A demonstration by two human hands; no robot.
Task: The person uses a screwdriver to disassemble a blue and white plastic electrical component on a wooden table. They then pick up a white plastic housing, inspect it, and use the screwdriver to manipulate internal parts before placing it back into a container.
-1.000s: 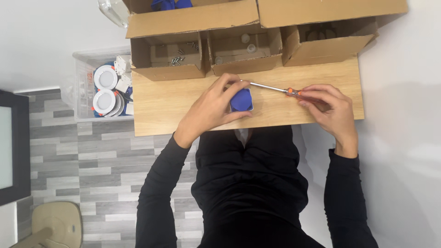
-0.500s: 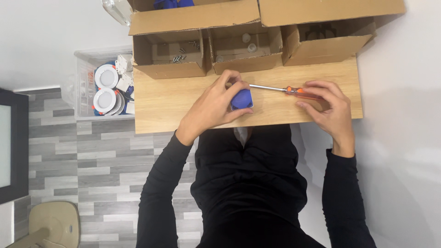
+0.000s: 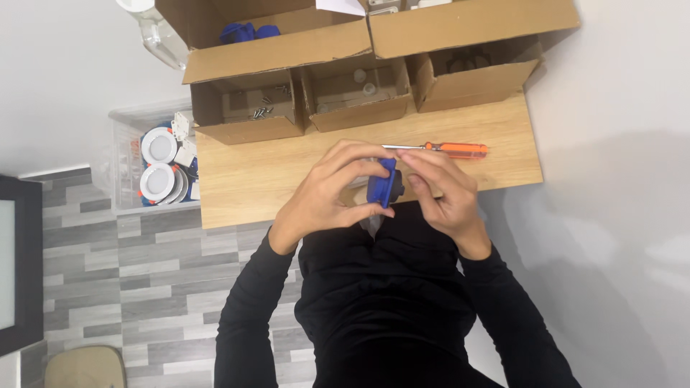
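While both hands grip it, the blue part (image 3: 382, 183) sits between the left hand (image 3: 332, 188) and right hand (image 3: 438, 192), above the tabletop (image 3: 251, 179). Just past the hands, the screwdriver (image 3: 445, 149) lies untouched. Screws (image 3: 260, 111) wait in a box beyond.

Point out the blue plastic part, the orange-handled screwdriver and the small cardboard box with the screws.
Blue plastic part (image 3: 381, 183), head view, on its blue edge between both hands.
Orange-handled screwdriver (image 3: 456, 149), head view, on the orange handle.
Small cardboard box with loose screws (image 3: 248, 129), head view, on its front wall.
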